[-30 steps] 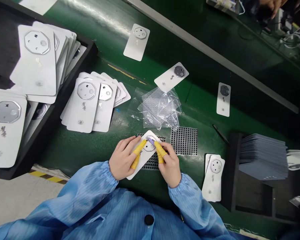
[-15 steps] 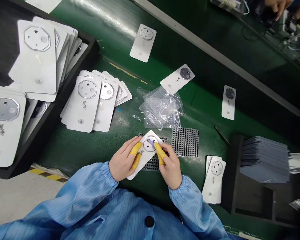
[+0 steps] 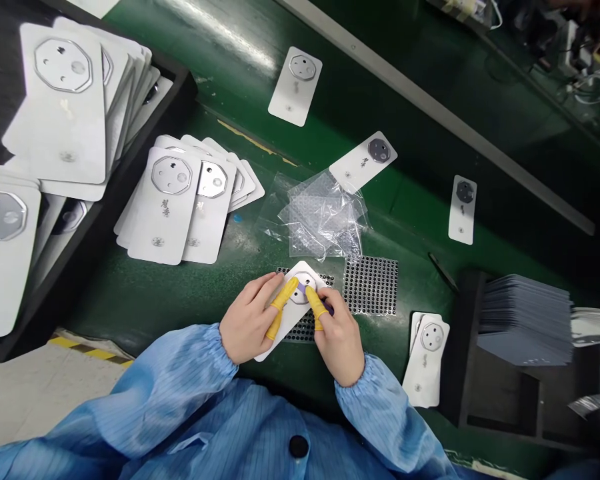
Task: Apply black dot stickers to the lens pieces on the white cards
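A white rounded panel with a silver octagonal ring and small dark holes lies tilted between my hands. My left hand is closed on its left edge. The left index finger, in a yellow finger cot, presses on the octagonal part. My right hand pinches a slim purple tool, its exact kind unclear; the tip touches the ring area and another purple bit shows beside the fingers. Under the panel, partly covered, is a sheet of small black dots. A second dotted sheet lies to the right.
Clear plastic bags lie ahead, with a loose panel overlapping them. A fanned panel pile is on the left beside a black tray. At right are a few panels, tweezers and a black box with grey sheets.
My left index finger has moved up and right onto the octagonal part. My right hand has shifted slightly, with the purple tool still in it. The view has turned a little.
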`<action>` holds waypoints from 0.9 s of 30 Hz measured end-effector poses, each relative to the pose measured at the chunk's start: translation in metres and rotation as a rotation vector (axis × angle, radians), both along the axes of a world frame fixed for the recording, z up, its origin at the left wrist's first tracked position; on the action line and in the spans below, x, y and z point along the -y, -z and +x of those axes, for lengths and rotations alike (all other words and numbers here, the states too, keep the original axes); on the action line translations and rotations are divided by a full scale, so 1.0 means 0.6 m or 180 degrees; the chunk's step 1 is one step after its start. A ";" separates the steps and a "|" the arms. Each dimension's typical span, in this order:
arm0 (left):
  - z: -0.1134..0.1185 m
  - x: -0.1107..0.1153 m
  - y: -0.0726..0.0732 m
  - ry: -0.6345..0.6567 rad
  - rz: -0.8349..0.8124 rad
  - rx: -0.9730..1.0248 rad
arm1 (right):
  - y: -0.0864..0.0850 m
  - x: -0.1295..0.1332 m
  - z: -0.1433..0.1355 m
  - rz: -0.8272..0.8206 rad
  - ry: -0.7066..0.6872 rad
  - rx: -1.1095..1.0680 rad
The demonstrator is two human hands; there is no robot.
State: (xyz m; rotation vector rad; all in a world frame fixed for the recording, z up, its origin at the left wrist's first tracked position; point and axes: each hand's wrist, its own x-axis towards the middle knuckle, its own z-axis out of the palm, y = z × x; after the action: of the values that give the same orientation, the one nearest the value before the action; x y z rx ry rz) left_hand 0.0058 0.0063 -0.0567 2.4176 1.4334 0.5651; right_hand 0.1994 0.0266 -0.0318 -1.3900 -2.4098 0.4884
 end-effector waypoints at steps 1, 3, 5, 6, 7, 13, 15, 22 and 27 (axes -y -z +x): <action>0.001 -0.001 -0.001 -0.0022 -0.0029 -0.0041 | -0.002 0.000 -0.001 -0.0011 0.0003 0.0042; 0.002 -0.003 -0.005 -0.0077 -0.0089 -0.0115 | -0.005 -0.001 -0.003 -0.0023 -0.0015 0.0185; 0.003 -0.004 -0.008 -0.0107 -0.0144 -0.0159 | -0.009 -0.002 -0.005 -0.0013 -0.0076 0.0385; 0.004 -0.005 -0.010 -0.0118 -0.0153 -0.0167 | -0.010 -0.002 -0.006 0.0002 -0.0118 0.0488; 0.004 -0.006 -0.012 -0.0132 -0.0152 -0.0172 | -0.011 -0.002 -0.006 0.0022 -0.0165 0.0583; 0.009 -0.005 -0.016 -0.0251 -0.0107 -0.0181 | -0.013 0.002 -0.008 0.0058 -0.0339 0.0923; 0.011 -0.005 -0.015 -0.0268 -0.0123 -0.0177 | -0.013 0.001 -0.008 -0.0027 -0.0375 0.1025; 0.010 -0.005 -0.007 -0.0261 -0.0009 -0.0259 | -0.004 -0.022 0.011 -0.0293 -0.0561 0.0423; 0.000 -0.005 0.006 -0.0154 0.0145 -0.0290 | -0.019 -0.039 0.050 -0.0531 -0.0052 -0.1119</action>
State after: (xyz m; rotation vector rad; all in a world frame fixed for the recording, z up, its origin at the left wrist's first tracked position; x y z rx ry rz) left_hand 0.0055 0.0091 -0.0605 2.4795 1.5356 0.5098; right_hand 0.2297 0.0498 -0.0205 -1.2273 -2.1360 0.8763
